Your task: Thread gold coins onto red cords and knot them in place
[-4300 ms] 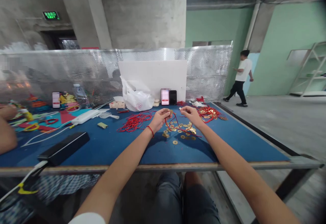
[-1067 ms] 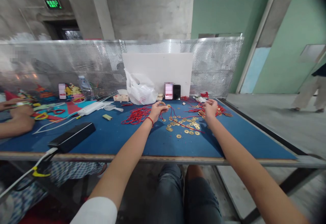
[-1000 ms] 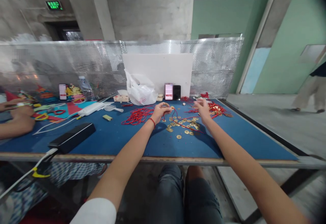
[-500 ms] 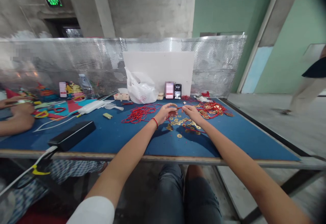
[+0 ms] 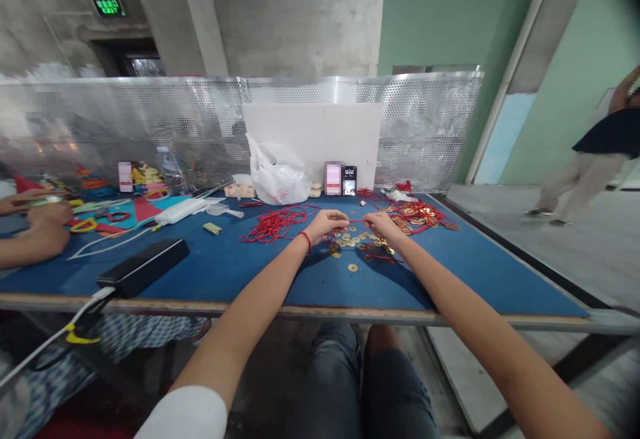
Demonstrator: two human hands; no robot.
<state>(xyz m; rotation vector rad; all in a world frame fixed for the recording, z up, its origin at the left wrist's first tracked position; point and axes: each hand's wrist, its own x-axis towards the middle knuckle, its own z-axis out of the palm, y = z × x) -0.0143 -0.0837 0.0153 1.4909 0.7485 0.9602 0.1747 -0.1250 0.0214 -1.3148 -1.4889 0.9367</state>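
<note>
My left hand (image 5: pixel 326 227) and my right hand (image 5: pixel 383 226) pinch a red cord (image 5: pixel 356 221), which stretches between them above the table. Under the hands lie several loose gold coins with holes (image 5: pixel 353 268). A loose length of cord hangs below my right hand and trails over the coins. Left of my left hand is a tangled heap of red cord (image 5: pixel 273 224). Right of my right hand sits a pile of red cord and gold coins (image 5: pixel 423 214). A red cord bracelet (image 5: pixel 305 242) circles my left wrist.
On the blue table (image 5: pixel 225 272) stand a white plastic bag (image 5: pixel 280 176), two phones (image 5: pixel 334 178) and a black power brick (image 5: pixel 143 266). A white power strip (image 5: pixel 183 209) lies to the left. A co-worker's hands (image 5: pixel 47 209) work at the far left; a person (image 5: pixel 595 152) walks at right.
My hands have moved slightly apart, and more of the red cord now shows taut between them. The walking person at right has come further into view.
</note>
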